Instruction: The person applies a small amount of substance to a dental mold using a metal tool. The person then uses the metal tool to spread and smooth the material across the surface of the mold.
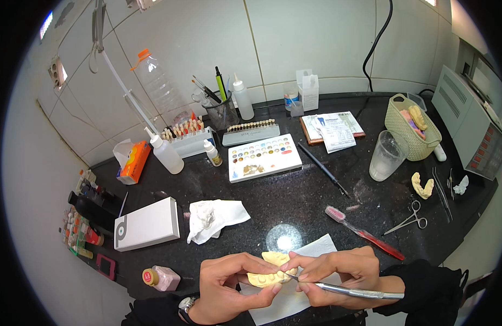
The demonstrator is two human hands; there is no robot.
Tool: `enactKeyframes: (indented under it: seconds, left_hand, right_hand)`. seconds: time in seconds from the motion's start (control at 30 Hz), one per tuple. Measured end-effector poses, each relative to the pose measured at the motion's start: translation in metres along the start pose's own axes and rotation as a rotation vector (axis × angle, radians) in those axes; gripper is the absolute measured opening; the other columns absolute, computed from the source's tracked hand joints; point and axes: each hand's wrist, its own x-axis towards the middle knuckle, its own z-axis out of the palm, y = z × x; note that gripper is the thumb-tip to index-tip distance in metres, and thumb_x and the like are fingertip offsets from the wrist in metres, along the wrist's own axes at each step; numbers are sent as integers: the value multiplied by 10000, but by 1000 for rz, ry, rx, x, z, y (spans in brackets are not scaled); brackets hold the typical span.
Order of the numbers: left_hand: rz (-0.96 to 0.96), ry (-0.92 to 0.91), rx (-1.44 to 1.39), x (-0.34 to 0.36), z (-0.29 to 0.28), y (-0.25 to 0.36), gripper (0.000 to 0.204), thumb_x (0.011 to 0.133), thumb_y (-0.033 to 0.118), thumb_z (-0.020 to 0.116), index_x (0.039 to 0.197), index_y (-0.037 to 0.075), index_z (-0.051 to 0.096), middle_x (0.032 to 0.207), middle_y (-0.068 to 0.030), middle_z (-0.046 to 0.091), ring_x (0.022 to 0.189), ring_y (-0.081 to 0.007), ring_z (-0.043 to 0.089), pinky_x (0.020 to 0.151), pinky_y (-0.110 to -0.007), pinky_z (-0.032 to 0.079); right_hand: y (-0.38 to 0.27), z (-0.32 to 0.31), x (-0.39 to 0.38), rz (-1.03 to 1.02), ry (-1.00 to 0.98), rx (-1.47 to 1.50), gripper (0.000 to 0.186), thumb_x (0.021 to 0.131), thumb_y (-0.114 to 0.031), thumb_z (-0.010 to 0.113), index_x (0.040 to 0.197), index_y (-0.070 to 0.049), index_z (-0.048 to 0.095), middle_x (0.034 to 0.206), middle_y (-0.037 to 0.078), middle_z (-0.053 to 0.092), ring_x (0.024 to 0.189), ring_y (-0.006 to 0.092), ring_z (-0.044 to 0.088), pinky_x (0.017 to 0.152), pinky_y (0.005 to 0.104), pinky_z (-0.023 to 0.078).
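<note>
Hands (234,282) gripping yellow cast (267,278), white box (146,224) left

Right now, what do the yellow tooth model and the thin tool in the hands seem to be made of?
The yellow tooth model looks like dental plaster or stone: matte, chalky, pale yellow. The thin tool in the right hand looks like steel, going by its silvery shine.
</note>
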Motion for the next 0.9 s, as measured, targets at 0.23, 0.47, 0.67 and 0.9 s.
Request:
enactKeyframes:
  seconds: [0.23,0.47,0.67,0.9]
  left_hand:
    - [-60,12,-68,-2,0,-1,218,648,-30,760,820,-60,630,835,-183,670,784,-195,666,724,-270,527]
    - [-31,27,-42,-3,1,-3,217,653,-37,754,819,-56,616,848,-180,667,790,-189,662,728,-266,524]
    - [-33,28,-62,-3,2,-2,228,656,-35,754,829,-55,607,850,-178,665,793,-188,658,726,-265,521]
    - [-46,25,-94,-5,1,-2,220,671,-41,741,844,-50,606,863,-179,659,813,-191,653,746,-271,519]
  right_hand:
    - [-2,1,2,-12,26,16,103,749,58,689,844,44,654,857,173,685,934,365,636,921,525,452]
    - [5,3,2,-83,38,-58,102,745,-5,702,814,42,643,831,179,684,904,296,664,847,389,515]
    - [5,5,0,-113,85,40,54,775,39,663,816,50,630,794,177,684,917,342,647,915,499,464]
    - [7,4,1,-140,46,-6,71,787,19,664,827,50,614,808,183,683,918,340,649,922,508,452]
